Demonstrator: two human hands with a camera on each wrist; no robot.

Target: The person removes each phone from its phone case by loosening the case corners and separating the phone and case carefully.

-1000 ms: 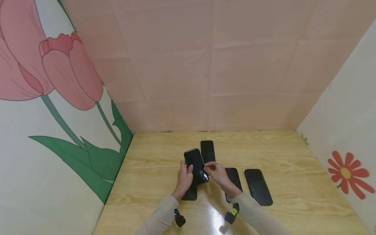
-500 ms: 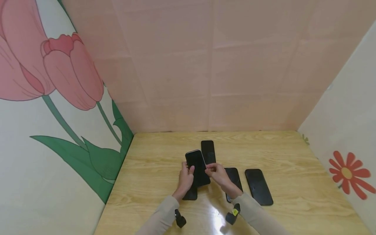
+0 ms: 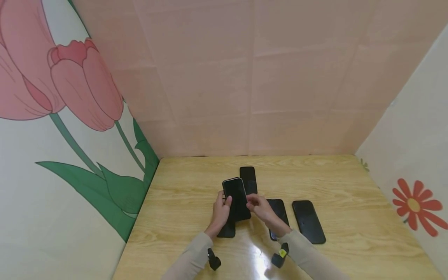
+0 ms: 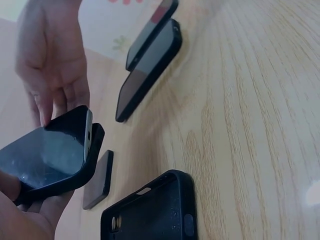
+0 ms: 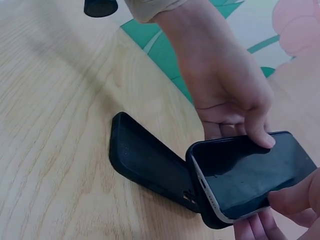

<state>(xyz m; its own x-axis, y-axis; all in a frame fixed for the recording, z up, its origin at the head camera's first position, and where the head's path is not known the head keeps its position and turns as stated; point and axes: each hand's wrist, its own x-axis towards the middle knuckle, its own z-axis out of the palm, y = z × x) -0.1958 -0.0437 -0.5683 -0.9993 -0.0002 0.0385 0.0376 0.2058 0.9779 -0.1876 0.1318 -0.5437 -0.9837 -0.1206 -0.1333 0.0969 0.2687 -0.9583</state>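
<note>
A phone (image 3: 236,197) with a dark screen is held over the table, partly seated in a black case (image 4: 96,148). One end of its silver edge stands up out of that case. My left hand (image 3: 220,213) grips phone and case from the left, its thumb on the screen and fingers beneath. From the other side my right hand (image 3: 260,208) pinches the long edge, thumb (image 5: 289,200) on the screen's border and fingers below. An empty black phone case (image 5: 150,160), hollow side up, lies on the table under the held phone.
Behind the hands lies one dark phone (image 3: 247,179). Another phone (image 3: 278,212) is partly covered by my right forearm, and a third dark phone (image 3: 308,222) sits further right. The wooden table (image 3: 353,194) meets walls at the back and both sides.
The held phone has shifted slightly right and turned a little more upright in the head view. My right fingers have moved slightly along its edge. The things on the table stay put.
</note>
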